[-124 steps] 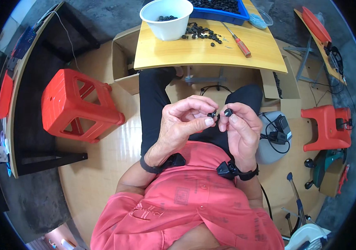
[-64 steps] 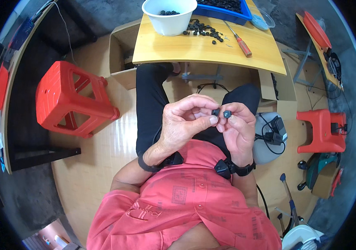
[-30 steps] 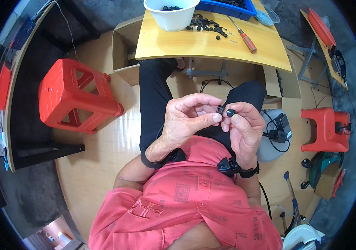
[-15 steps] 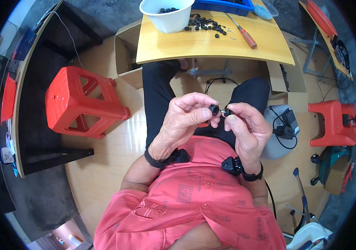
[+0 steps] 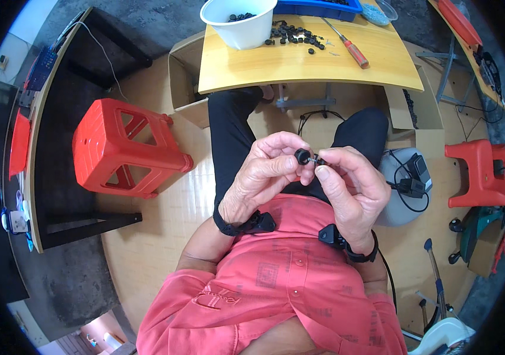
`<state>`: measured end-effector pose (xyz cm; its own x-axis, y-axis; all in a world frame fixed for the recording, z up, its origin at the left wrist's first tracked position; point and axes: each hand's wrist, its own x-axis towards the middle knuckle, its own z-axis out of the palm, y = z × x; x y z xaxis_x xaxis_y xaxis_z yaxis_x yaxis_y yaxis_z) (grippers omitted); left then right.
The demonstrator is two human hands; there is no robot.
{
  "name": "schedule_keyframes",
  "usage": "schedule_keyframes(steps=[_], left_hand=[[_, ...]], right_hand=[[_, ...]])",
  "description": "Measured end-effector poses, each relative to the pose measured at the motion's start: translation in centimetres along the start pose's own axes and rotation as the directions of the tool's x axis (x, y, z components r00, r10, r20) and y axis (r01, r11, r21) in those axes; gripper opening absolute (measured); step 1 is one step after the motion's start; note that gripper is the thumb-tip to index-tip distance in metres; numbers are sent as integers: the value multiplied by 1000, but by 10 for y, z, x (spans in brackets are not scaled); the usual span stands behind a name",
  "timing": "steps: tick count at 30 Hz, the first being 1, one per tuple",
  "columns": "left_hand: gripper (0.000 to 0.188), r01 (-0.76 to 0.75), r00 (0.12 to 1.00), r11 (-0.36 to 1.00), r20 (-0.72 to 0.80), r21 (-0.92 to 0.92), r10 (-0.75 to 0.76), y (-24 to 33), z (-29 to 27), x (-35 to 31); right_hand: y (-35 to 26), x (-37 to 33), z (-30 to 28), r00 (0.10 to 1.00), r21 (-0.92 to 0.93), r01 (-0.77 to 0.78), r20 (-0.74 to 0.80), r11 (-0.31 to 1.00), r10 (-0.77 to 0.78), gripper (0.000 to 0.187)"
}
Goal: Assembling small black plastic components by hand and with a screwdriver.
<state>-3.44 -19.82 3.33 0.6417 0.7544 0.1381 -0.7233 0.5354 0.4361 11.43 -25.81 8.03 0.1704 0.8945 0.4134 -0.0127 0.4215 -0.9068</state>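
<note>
Your left hand [image 5: 264, 171] pinches the small black knob [image 5: 303, 156]; your right hand [image 5: 350, 183] closes its grip on the part beside it; over your lap, a slip could drop either to the floor.

Above the lap, the left hand [image 5: 267, 171] and the right hand [image 5: 350, 186] meet, their fingers [image 5: 323, 173] pinching a small black round part [image 5: 304, 156] between them. Ahead, the yellow worktop [image 5: 300, 62] carries a white bowl [image 5: 239, 23], loose black parts [image 5: 294, 34] and a red-handled screwdriver [image 5: 350, 52]. A red stool [image 5: 125, 148] stands to the left.
</note>
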Motion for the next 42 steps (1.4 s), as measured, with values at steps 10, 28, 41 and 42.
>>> schedule_keyframes(steps=[10, 28, 41, 42], left_hand=[[26, -97, 989, 953, -83, 287, 126, 3, 9, -3], [27, -173, 962, 760, -58, 626, 267, 3, 13, -12], [25, 74, 997, 989, 34, -130, -70, 2, -12, 12], [25, 84, 996, 986, 35, -143, -80, 3, -16, 14]], right_hand=[[-1, 2, -2, 995, -147, 90, 44, 985, -85, 21], [-5, 1, -1, 982, -289, 187, 55, 939, -179, 19], [-4, 13, 2, 997, -319, 73, 22, 945, -69, 20], [-1, 16, 3, 997, -323, 73, 18, 944, -71, 21]])
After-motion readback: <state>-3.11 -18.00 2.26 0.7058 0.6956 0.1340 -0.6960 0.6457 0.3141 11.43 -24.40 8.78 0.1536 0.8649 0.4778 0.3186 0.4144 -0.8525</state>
